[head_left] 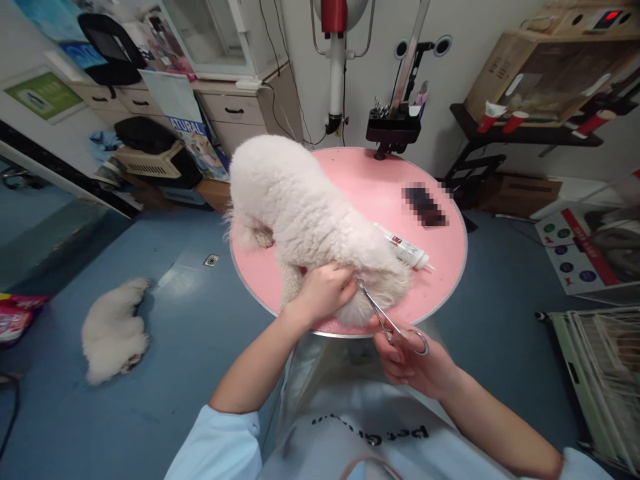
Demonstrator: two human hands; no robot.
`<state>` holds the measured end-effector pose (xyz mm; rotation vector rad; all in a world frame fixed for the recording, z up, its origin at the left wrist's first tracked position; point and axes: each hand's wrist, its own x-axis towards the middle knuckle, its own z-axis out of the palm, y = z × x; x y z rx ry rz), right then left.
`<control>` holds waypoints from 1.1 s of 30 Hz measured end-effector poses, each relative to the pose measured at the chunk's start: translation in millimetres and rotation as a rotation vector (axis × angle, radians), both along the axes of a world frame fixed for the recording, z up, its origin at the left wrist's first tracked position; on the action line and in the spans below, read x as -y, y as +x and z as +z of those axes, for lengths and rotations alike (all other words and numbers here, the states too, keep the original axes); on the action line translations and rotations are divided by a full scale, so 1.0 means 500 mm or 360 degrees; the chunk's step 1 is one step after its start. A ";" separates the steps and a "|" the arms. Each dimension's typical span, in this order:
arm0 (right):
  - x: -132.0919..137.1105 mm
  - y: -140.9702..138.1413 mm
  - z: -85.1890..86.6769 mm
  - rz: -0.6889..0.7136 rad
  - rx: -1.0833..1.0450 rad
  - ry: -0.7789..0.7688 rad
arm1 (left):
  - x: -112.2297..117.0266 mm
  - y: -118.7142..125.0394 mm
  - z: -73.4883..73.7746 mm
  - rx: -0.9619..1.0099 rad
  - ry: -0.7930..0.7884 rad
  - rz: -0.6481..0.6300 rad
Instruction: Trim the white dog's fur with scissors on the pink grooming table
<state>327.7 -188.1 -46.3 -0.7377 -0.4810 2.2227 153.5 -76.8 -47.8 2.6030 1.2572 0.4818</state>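
A curly white dog point(305, 200) is on the round pink grooming table point(350, 167), its head low toward the near right side. My left hand point(327, 287) is closed on fur at the side of the dog's head, by the ear. Through its finger rings, my right hand point(410, 357) holds a slim metal hemostat point(376, 308). The tips reach into the ear area beside my left fingers; fur and fingers partly hide them. A white squeeze bottle point(413, 255) with a pointed nozzle lies behind the dog's head.
A blurred dark object point(425, 205) lies on the table's right part. A black tool holder point(393, 127) with scissors stands at the far rim. Another white dog point(116, 330) lies on the blue floor at left. A wire cage point(600, 373) stands at right.
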 end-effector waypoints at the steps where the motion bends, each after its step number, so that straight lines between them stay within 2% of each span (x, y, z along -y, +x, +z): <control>1: 0.001 -0.003 -0.001 -0.0026 0.0045 0.0003 | 0.000 0.000 0.001 0.0004 -0.0008 0.0003; 5: 0.023 0.007 -0.010 0.0007 0.0005 0.0096 | 0.001 -0.002 0.003 0.0091 -0.0081 0.0020; 8: 0.027 0.025 -0.015 0.0063 -0.0120 0.0220 | 0.001 -0.007 0.002 0.0438 -0.0172 -0.0008; 11: -0.010 0.031 -0.024 0.0117 -0.0223 0.0332 | -0.002 -0.015 0.000 0.0880 -0.0377 -0.0150; 13: -0.048 0.028 -0.037 0.0213 -0.0279 0.0405 | -0.006 -0.022 -0.001 0.1049 -0.0558 -0.0197; 16: -0.084 0.024 -0.068 0.0395 -0.0296 0.0479 | -0.013 -0.031 -0.006 0.1197 -0.0813 -0.0112; 18: -0.081 0.031 -0.087 0.0483 -0.0251 0.0501 | -0.016 -0.035 -0.010 0.1263 -0.0930 -0.0047; 20: -0.059 0.045 -0.092 0.0546 -0.0122 0.0521 | -0.018 -0.037 -0.012 0.1312 -0.0978 -0.0015; 22: -0.031 0.061 -0.076 0.0489 0.0148 0.0611 | -0.018 -0.036 -0.012 0.1361 -0.0970 -0.0008; 24: -0.011 0.073 -0.045 0.0287 0.0482 0.0761 | -0.016 -0.034 -0.011 0.1385 -0.0942 -0.0019; 26: -0.008 0.075 -0.014 0.0136 0.0714 0.0880 | -0.012 -0.031 -0.010 0.1373 -0.0913 -0.0028; 27: -0.013 0.071 -0.004 0.0134 0.0749 0.0892 | -0.011 -0.030 -0.010 0.1358 -0.0897 -0.0030; 30: -0.043 0.047 -0.006 0.0365 0.0430 0.0750 | -0.006 -0.032 -0.011 0.1324 -0.0855 -0.0048; 33: -0.076 0.019 -0.037 0.0487 -0.0054 0.0518 | -0.007 -0.039 -0.013 0.1323 -0.0881 -0.0145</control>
